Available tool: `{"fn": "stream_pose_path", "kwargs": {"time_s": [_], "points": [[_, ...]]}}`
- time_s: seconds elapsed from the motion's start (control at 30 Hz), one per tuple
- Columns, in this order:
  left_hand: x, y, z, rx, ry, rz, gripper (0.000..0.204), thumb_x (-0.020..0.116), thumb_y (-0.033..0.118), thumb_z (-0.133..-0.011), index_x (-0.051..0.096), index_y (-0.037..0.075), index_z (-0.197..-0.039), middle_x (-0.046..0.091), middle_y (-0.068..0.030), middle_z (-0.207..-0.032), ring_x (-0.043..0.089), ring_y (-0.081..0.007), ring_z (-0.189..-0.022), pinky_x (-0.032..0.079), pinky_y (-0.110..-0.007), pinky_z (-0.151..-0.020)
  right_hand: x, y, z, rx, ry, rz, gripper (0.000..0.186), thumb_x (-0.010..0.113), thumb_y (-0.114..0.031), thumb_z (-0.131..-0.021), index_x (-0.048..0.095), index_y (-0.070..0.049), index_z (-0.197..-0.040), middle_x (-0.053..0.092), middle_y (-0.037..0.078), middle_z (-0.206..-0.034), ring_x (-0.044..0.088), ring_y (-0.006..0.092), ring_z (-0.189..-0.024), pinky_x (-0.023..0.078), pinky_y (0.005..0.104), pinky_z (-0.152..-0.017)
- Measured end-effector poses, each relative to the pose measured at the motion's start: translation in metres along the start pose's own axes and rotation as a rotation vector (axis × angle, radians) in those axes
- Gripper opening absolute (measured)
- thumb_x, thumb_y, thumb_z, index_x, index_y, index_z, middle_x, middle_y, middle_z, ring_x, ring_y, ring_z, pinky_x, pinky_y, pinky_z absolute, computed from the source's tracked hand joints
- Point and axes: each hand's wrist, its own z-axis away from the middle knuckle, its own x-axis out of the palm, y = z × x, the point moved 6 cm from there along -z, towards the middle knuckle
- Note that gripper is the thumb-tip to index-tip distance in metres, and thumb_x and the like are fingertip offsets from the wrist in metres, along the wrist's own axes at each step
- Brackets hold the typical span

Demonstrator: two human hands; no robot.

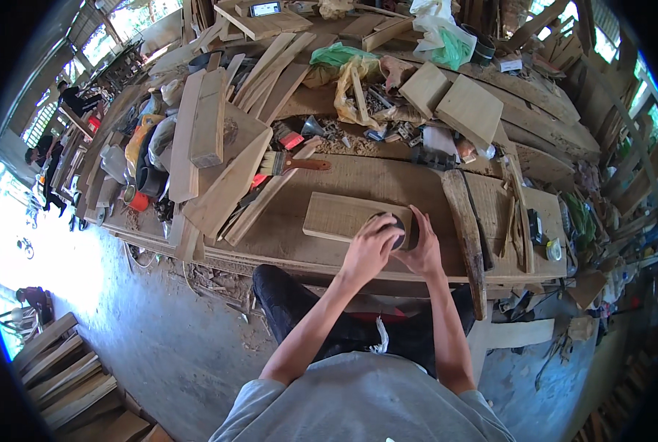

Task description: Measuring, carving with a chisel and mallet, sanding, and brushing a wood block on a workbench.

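A pale rectangular wooden block (338, 214) lies flat on the workbench in front of me. My left hand (370, 249) is over the block's right part, its fingers curled round a dark, round object (397, 230). The fingers cover much of that object, so its kind does not show. At the block's right end is my right hand (423, 252), with a finger along the far corner and the thumb towards the near edge, gripping that end. A wide paintbrush (299, 163) with a reddish-brown handle rests behind the block, bristles to the left.
A long rough wooden stick (463, 232) lies right of my hands, over the bench's front edge. Boards (208, 118) are piled at the left. Two square wood pieces (470, 110) and plastic bags (439, 37) lie farther back. A tape roll (554, 250) sits at the right.
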Motion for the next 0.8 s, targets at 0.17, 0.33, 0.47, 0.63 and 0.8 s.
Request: {"fn": "stream_pose_path", "kwargs": {"time_s": [0.17, 0.33, 0.47, 0.63, 0.8], "points": [[-0.034, -0.052, -0.025, -0.093, 0.161, -0.09, 0.013, 0.069, 0.005, -0.097, 0.078, 0.007, -0.106, 0.072, -0.0153, -0.124, 0.069, -0.0383, -0.116, 0.056, -0.046, -0.099, 0.004, -0.024, -0.006, 0.046, -0.023, -0.006, 0.118, 0.099, -0.052, -0.064, 0.043, -0.003, -0.156, 0.059, 0.024, -0.149, 0.054, 0.045, -0.142, 0.035, 0.0519, -0.128], [-0.035, -0.045, -0.014, -0.049, 0.211, -0.114, 0.012, 0.072, 0.005, -0.093, 0.076, 0.008, -0.104, 0.071, -0.014, -0.12, 0.068, -0.0373, -0.115, 0.055, -0.046, -0.1, -0.006, -0.019, -0.001, 0.135, -0.025, -0.065, 0.119, 0.1, -0.051, -0.063, 0.044, -0.003, -0.156, 0.059, 0.024, -0.149, 0.052, 0.0485, -0.143, 0.04, 0.0537, -0.124], [-0.031, -0.022, 0.008, 0.047, 0.071, -0.076, 0.009, 0.071, 0.008, -0.094, 0.076, 0.007, -0.102, 0.071, -0.0136, -0.118, 0.068, -0.0374, -0.115, 0.055, -0.046, -0.101, -0.001, -0.015, -0.001, 0.088, -0.018, -0.073, 0.118, 0.101, -0.049, -0.063, 0.044, -0.003, -0.156, 0.059, 0.025, -0.149, 0.051, 0.0488, -0.144, 0.039, 0.0549, -0.125], [-0.085, -0.069, -0.005, -0.189, 0.275, -0.236, 0.012, 0.069, 0.007, -0.097, 0.076, 0.009, -0.106, 0.072, -0.0136, -0.122, 0.068, -0.0349, -0.119, 0.056, -0.045, -0.101, 0.001, -0.023, -0.007, 0.043, -0.009, 0.008, 0.117, 0.101, -0.048, -0.064, 0.044, -0.002, -0.155, 0.058, 0.026, -0.15, 0.049, 0.0488, -0.145, 0.036, 0.0554, -0.127], [-0.006, -0.019, -0.003, 0.048, 0.056, -0.054, 0.012, 0.069, 0.009, -0.097, 0.075, 0.008, -0.107, 0.071, -0.0136, -0.123, 0.068, -0.0356, -0.118, 0.056, -0.046, -0.101, 0.002, -0.01, -0.002, 0.118, -0.033, -0.053, 0.117, 0.101, -0.043, -0.063, 0.044, -0.003, -0.156, 0.059, 0.024, -0.15, 0.05, 0.0485, -0.145, 0.037, 0.0547, -0.126]]}}
